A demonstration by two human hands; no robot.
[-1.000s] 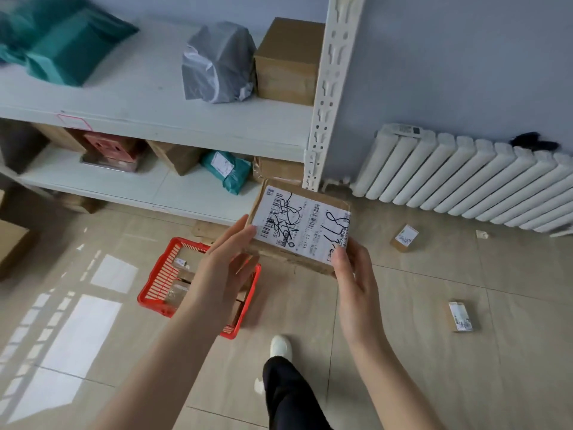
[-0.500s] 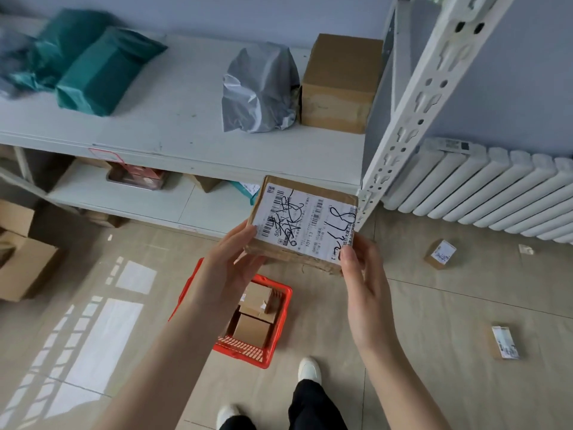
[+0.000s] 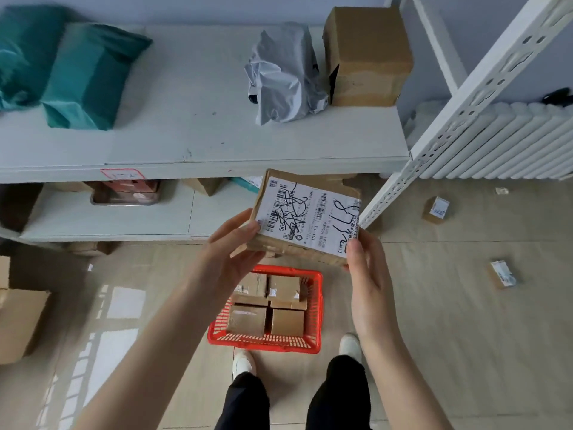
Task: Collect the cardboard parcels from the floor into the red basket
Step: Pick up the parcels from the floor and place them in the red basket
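Parcel (image 3: pixel 305 217) hung in the air above the basket (image 3: pixel 263 340), just in front of the shelf (image 3: pixel 217 164) edge. The left hand (image 3: pixel 228 252) had its fingers grasping the left end, and the right hand (image 3: pixel 367 274) had its fingers pinching the near right corner. Its white label (image 3: pixel 310 209) showed barcodes, printed "101-13" and black marker scrawl. Right of the post (image 3: pixel 434 144), a far parcel (image 3: pixel 436 209) and a near parcel (image 3: pixel 502 273) lay well apart on open floor (image 3: pixel 449 321).

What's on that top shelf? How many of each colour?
On the top shelf, as far as it shows:
green bags: 2
grey bag: 1
brown cardboard box: 1
Total: 4
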